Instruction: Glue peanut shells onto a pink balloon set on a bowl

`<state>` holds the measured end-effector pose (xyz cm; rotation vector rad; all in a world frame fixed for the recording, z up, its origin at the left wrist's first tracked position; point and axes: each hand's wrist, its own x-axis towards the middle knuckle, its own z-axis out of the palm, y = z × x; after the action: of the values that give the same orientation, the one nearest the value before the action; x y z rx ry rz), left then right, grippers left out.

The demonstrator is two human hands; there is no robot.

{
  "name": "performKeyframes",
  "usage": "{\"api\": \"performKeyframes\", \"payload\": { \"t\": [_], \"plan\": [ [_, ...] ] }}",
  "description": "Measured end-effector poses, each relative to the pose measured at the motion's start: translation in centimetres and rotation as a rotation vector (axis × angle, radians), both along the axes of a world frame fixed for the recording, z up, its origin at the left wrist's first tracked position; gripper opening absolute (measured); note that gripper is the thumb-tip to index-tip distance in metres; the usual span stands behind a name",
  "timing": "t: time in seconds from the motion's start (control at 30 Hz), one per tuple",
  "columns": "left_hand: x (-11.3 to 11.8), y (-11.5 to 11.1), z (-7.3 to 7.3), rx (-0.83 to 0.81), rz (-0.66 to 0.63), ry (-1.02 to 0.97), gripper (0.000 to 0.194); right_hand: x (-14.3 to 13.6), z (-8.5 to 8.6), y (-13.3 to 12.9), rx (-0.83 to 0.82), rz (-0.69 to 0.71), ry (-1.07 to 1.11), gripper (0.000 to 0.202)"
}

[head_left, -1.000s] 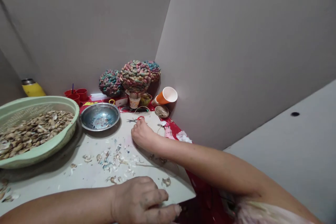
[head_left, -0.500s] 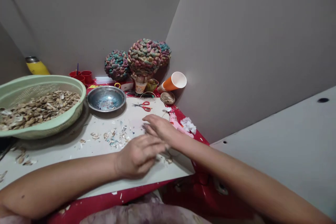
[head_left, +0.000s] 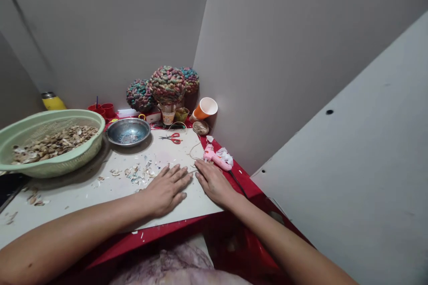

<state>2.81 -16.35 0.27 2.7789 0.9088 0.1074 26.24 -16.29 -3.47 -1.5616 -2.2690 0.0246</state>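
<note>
My left hand [head_left: 168, 190] lies flat on the white board [head_left: 117, 200], palm down with its fingers spread. Beside it my right hand [head_left: 214, 181] rests flat too, its fingertips near a thin piece of twine [head_left: 191, 151]. Neither hand holds anything I can see. Just past the right hand is a pink glue gun [head_left: 217, 159] with crumpled white tissue [head_left: 225, 156] against it. Broken shell bits [head_left: 137, 173] are scattered ahead of the left hand. Red-handled scissors [head_left: 173, 138] lie slightly open farther back.
On the left stands a green basket [head_left: 100, 136] heaped with nutshells, next to a metal bowl [head_left: 129, 132]. Behind are colourful ball-topped crafts [head_left: 167, 85], an orange cup [head_left: 204, 109], a twine ball [head_left: 200, 128], red cups [head_left: 107, 110] and a yellow bottle [head_left: 53, 101]. Grey partitions enclose the back and right.
My hands were raised and close together, the left with curled fingers. They have come down and apart, flat on the board. The view has shifted, and the glue gun shows more fully.
</note>
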Motion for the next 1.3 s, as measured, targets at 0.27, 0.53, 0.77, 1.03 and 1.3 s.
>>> {"api": "performKeyframes", "payload": {
  "t": [0.27,0.53,0.77,1.03,1.3],
  "plan": [
    [-6.3,4.3,-0.3,0.127,0.255,0.043,0.05,0.2,-0.9,-4.9,0.001,-0.021,-0.001,0.056],
    [-13.2,4.0,-1.9,0.194,0.338,-0.151,0.051,-3.1,1.0,-2.9,-0.318,0.056,-0.078,0.077],
    [-14.6,3.0,-1.0,0.187,0.422,-0.324,0.044,-12.4,2.8,2.9,-0.353,0.169,0.008,0.078],
    [-15.0,3.0,-1.5,0.225,0.497,-0.566,0.039,-18.2,3.1,3.1,-0.115,0.463,0.149,0.06],
    [-14.0,3.4,-1.0,0.196,0.519,-0.572,0.031,-9.4,4.2,8.3,0.104,0.09,0.339,0.037]
  ]
}}
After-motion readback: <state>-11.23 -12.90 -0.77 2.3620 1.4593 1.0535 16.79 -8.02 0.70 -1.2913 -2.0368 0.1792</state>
